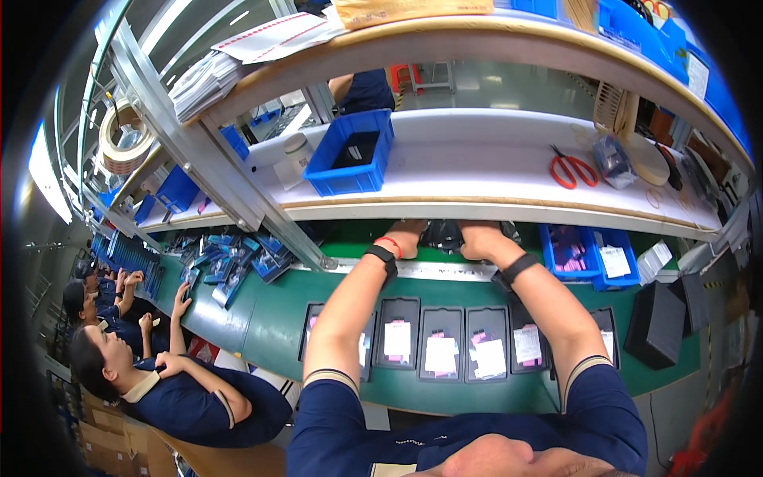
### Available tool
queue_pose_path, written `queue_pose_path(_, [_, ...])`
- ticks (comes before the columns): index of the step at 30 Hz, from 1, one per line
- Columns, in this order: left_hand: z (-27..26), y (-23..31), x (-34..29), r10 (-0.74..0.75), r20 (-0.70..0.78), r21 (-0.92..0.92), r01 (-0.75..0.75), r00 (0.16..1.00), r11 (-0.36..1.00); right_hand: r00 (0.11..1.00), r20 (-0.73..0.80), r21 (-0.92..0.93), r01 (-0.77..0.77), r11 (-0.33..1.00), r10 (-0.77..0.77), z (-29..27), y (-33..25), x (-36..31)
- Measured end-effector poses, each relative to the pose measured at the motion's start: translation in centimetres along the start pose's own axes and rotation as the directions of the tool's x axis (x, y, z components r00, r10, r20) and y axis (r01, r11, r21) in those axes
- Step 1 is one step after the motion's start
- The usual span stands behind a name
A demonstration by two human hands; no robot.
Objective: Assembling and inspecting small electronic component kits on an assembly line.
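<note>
Both my arms reach forward beneath the front edge of the shelf. My left hand (405,238), with a red string and a black band at the wrist, is just left of a glossy black plastic item (443,236). On that item's other side is my right hand (479,240), also with a black wristband. The shelf edge hides the fingers of both hands, so whether they grip the item does not show. Nearer to me, a row of black trays (396,355) lies on the green bench (270,314). White paper slips (441,354) and pinkish pieces lie in them.
Overhead, the shelf (477,208) carries a blue bin (350,155) and red scissors (574,168). Blue boxes (569,258) stand right of my hands, near dark foam blocks (656,324). Blue packages (230,262) pile up at left, where co-workers (183,397) sit.
</note>
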State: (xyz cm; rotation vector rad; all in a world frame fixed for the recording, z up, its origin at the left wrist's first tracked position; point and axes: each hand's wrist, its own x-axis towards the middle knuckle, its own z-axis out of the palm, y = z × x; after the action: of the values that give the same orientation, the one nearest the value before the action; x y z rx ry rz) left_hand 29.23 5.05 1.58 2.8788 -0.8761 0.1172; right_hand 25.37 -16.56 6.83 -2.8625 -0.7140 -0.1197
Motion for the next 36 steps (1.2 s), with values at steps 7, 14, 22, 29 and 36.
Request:
queue_pose_path(7, [-3.9,1.1,3.0,-0.203,0.438,0.129,0.162,0.876,0.978,0.959,0.275,0.049,-0.088,0.995,0.072,-1.0,-0.1,2.4])
queue_pose_path(14, [-1.6,-0.9,2.9,-0.034,0.001,0.113,0.034,0.999,0.993,0.998,-0.062,-0.023,0.017,1.000,-0.019,4.3,2.1,2.9])
queue_pose_path(22, [-5.1,-2.0,-9.2,0.077,-0.152,-0.100,-0.093,0.985,0.991,0.952,-0.163,0.159,0.284,0.946,-0.259,-0.3,-6.4,-3.5])
queue_pose_path(29, [-7.7,0.9,-27.4,-0.193,-0.156,0.016,0.197,0.969,0.980,0.796,-0.243,-0.065,0.557,0.828,-0.555,5.3,-19.3,-7.3])
queue_pose_path(36, [-2.9,1.8,-34.3,-0.300,0.036,-0.168,0.301,0.953,0.939,0.856,0.308,-0.017,0.440,0.898,-0.414,9.8,-26.2,-9.4])
